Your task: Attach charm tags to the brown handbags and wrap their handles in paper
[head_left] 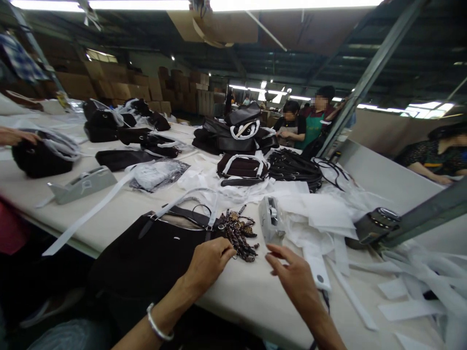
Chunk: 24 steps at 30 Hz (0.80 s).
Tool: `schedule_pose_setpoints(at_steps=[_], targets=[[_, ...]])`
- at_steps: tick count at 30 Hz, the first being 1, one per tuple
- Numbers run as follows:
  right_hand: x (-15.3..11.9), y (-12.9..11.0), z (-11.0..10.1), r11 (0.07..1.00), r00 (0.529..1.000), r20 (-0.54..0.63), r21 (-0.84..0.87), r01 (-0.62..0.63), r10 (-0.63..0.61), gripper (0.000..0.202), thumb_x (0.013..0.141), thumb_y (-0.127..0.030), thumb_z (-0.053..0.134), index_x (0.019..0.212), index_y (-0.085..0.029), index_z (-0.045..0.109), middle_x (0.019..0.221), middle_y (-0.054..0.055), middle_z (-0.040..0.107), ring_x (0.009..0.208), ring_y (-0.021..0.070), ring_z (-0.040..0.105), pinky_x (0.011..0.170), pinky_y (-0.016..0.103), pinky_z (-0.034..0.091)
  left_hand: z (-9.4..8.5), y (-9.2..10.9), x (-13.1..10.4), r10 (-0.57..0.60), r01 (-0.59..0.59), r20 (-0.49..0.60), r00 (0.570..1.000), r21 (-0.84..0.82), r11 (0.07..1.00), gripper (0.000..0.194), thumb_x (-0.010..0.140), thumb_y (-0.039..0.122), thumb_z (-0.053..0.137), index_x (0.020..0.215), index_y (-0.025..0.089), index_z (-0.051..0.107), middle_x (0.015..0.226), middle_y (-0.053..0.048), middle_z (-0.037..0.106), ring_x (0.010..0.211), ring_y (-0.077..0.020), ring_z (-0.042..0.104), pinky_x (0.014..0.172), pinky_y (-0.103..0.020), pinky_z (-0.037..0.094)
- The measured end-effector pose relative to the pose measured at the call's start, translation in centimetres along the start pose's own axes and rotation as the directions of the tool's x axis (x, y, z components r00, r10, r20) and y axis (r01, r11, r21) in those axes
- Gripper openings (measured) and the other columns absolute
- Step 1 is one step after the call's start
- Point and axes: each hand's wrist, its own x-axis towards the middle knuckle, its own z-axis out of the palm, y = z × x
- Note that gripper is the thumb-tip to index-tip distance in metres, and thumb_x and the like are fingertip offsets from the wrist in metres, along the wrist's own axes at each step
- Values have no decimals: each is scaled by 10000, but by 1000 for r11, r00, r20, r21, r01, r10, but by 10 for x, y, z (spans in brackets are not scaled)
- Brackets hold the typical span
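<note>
A dark handbag (146,248) lies at the table's front edge, its handle wrapped in white paper. My left hand (207,260), with a silver bangle at the wrist, is over the bag's right end. Its thumb and fingers are pinched together; what is between them, if anything, is too small to make out. Just beyond the fingertips is a pile of leopard-patterned and dark charms (241,233) with metal rings. My right hand (292,270) hovers right of the pile, thumb and fingers apart, holding nothing. A grey tape dispenser (270,218) stands behind it.
White paper sheets (324,214) and a power strip (316,267) lie to the right, near a dark cylinder (375,223). Bags (233,136) and black straps (292,167) are piled farther back. Another person's hand (22,136) touches a bag at left. Other people work beyond.
</note>
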Motion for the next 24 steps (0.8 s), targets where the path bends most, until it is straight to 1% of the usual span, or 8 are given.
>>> schedule_pose_setpoints(at_steps=[3,6,8,10,13,18,21,24], targets=[[-6,-30,36,937,982,188,339,-86,22,400,798,-481,649,1075,-198,702,1022,80,723,891,246,677,632,341,598,9,15,7,52,-51,5,999,-134,990,242,911,378,531,792,216,667,815,-10,711,769,-160,636,691,-242,393],[-6,-33,55,933,989,144,349,-87,39,324,814,-484,646,881,-180,733,694,28,694,646,180,650,611,296,553,7,16,16,58,-46,46,997,-239,970,285,894,389,536,724,195,657,731,-7,688,692,-146,604,634,-227,389],[-2,-30,57,946,994,101,315,-76,46,312,812,-481,652,834,-181,735,591,4,644,540,152,596,564,274,507,1,9,22,42,-23,69,997,-264,964,283,872,381,546,705,180,654,678,-3,660,650,-139,579,604,-222,384],[4,-28,56,955,996,88,294,-33,8,293,805,-470,662,843,-191,742,631,10,660,558,152,587,563,268,483,-9,-2,28,7,29,115,993,-307,951,280,852,388,551,712,167,653,647,2,639,624,-135,570,590,-220,393],[14,-31,58,962,996,61,269,52,-70,266,807,-455,667,811,-202,748,758,34,696,708,176,618,676,278,487,-27,-19,34,-56,131,200,978,-384,914,288,829,411,557,733,155,647,627,7,625,604,-136,581,583,-222,422],[35,-40,72,944,997,44,327,50,-68,258,779,-445,698,811,-201,772,786,39,677,756,176,609,691,278,473,-48,-32,39,-106,212,247,963,-452,867,304,812,430,567,756,140,638,667,-6,636,615,-139,598,585,-226,444],[42,-42,80,926,995,67,375,47,-77,250,763,-435,712,824,-202,780,795,41,679,760,175,613,685,277,486,-46,-33,40,-90,217,290,953,-444,869,317,809,439,572,754,135,644,656,-3,630,603,-132,589,580,-222,440],[43,-39,85,896,987,157,443,-36,-38,273,764,-443,696,816,-185,767,796,37,672,633,144,587,548,261,488,-33,-34,42,-99,220,313,945,-380,898,315,804,435,569,727,138,640,611,7,611,579,-127,570,547,-213,409]])
